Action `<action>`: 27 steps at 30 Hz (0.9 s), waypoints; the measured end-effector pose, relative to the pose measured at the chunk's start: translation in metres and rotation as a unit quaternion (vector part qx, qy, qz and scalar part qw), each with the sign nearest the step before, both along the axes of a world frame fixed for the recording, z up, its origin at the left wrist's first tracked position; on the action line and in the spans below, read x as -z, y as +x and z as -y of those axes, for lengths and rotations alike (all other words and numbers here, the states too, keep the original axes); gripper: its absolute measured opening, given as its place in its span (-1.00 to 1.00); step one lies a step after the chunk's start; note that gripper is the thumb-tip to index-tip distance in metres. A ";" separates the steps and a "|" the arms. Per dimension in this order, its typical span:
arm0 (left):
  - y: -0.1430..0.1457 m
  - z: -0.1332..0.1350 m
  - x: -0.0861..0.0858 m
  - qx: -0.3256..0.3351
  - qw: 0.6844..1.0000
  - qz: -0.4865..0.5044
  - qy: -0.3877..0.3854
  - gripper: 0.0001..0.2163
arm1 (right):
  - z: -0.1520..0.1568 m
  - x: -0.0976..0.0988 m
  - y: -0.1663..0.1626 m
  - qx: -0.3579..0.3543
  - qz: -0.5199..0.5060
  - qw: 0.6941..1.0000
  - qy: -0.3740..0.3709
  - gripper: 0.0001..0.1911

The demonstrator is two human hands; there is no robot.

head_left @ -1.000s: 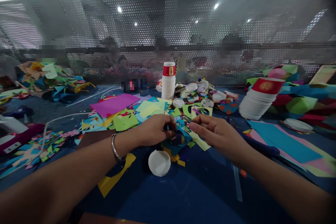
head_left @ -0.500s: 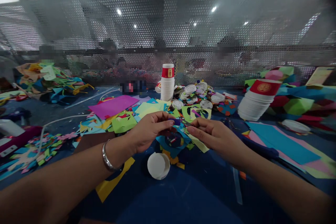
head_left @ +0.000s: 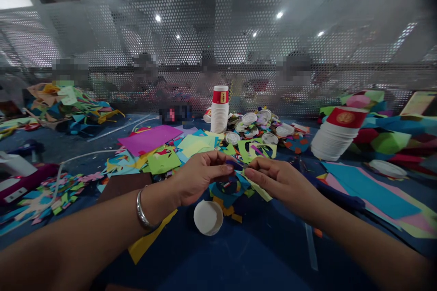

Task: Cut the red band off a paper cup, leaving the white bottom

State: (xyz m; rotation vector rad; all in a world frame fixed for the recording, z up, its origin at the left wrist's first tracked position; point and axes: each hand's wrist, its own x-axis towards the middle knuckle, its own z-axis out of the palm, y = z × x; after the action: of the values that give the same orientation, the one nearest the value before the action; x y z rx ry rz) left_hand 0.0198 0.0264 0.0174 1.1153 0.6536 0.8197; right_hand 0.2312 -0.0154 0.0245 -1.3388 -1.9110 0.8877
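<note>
In front of me my left hand [head_left: 208,173] pinches a small dark blue-purple piece of paper [head_left: 235,163] between thumb and fingers. Close by on its right, my right hand [head_left: 273,176] is closed in a pinch near the paper's far end; what lies between those fingers is too small and shaded to make out. Below the hands, a cut-down white paper cup [head_left: 208,218] rests on the blue table with its hollow side showing. A blue paper cut-out [head_left: 244,183] lies partly hidden beneath the fingers, beside yellow-orange scraps [head_left: 228,209].
A cup stack [head_left: 219,116] stands at the back, and another stack [head_left: 332,138] leans at the right. White paper discs [head_left: 249,119] are heaped between them. Coloured sheets [head_left: 375,195] lie at right, a purple sheet [head_left: 150,138] at left. A perforated screen [head_left: 191,32] rises behind.
My fingertips have come closer together, and less of the dark blue-purple paper shows between them. The camera view has shifted slightly.
</note>
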 end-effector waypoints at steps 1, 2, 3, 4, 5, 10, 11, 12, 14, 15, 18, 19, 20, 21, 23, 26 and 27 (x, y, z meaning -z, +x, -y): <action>0.000 0.000 0.000 0.000 1.000 0.001 -0.004 -0.80 | 0.000 0.000 0.000 -0.002 0.000 1.000 -0.001 -0.50; 0.000 0.001 0.001 0.000 1.000 0.002 -0.008 -0.80 | 0.000 0.000 0.000 -0.004 -0.001 1.000 -0.002 -0.51; 0.001 0.001 0.001 -0.001 1.000 0.002 -0.012 -0.79 | 0.000 0.000 0.000 -0.006 -0.001 1.000 -0.002 -0.51; 0.001 0.001 0.002 -0.003 1.000 0.002 -0.015 -0.79 | 0.000 0.000 0.000 -0.008 0.000 1.000 0.000 -0.51; 0.001 0.001 0.002 -0.004 1.000 0.002 -0.018 -0.79 | 0.000 -0.001 0.000 -0.009 0.001 1.000 0.003 -0.51; 0.000 0.000 0.003 -0.004 1.000 -0.005 -0.021 -0.79 | 0.001 0.000 -0.001 -0.003 0.011 1.000 0.013 -0.52; 0.000 -0.001 0.003 -0.004 1.000 -0.006 -0.022 -0.79 | 0.001 0.001 0.000 -0.003 0.014 1.000 0.015 -0.52; 0.000 -0.001 0.003 -0.005 1.000 -0.007 -0.023 -0.79 | 0.001 0.001 0.000 -0.004 0.018 1.000 0.018 -0.52; -0.001 -0.001 0.003 -0.007 1.000 -0.008 -0.026 -0.80 | 0.001 0.002 0.001 -0.004 0.028 0.999 0.021 -0.52; -0.001 -0.001 0.003 -0.007 1.000 -0.008 -0.027 -0.81 | 0.000 0.002 0.001 -0.003 0.031 0.999 0.022 -0.52; 0.000 0.000 0.003 -0.008 0.999 -0.006 -0.030 -0.83 | 0.000 0.002 0.002 0.000 0.028 0.999 0.016 -0.53; 0.000 0.000 0.002 -0.008 1.000 -0.005 -0.030 -0.83 | 0.000 0.002 0.002 0.001 0.026 1.000 0.015 -0.53; 0.001 0.000 0.002 -0.007 1.000 -0.005 -0.030 -0.84 | 0.000 0.002 0.001 0.000 0.024 1.000 0.013 -0.53; 0.001 0.000 0.002 -0.007 1.000 -0.005 -0.029 -0.85 | 0.000 0.001 0.001 0.000 0.024 1.000 0.013 -0.53; 0.001 -0.001 0.002 -0.004 1.000 -0.008 -0.028 -0.86 | 0.000 0.001 0.001 -0.003 0.026 1.000 0.013 -0.53; 0.002 -0.001 0.002 -0.002 1.000 -0.012 -0.022 -0.87 | 0.000 0.001 0.002 -0.007 0.036 0.999 0.019 -0.53; 0.002 0.000 0.002 -0.002 1.000 -0.014 -0.020 -0.87 | 0.000 0.001 0.002 -0.007 0.043 0.999 0.023 -0.54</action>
State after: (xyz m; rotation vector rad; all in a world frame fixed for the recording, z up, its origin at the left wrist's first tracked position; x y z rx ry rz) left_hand 0.0214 0.0268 0.0156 1.0911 0.6938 0.7924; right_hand 0.2330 -0.0155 0.0239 -1.3589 -1.9952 0.8003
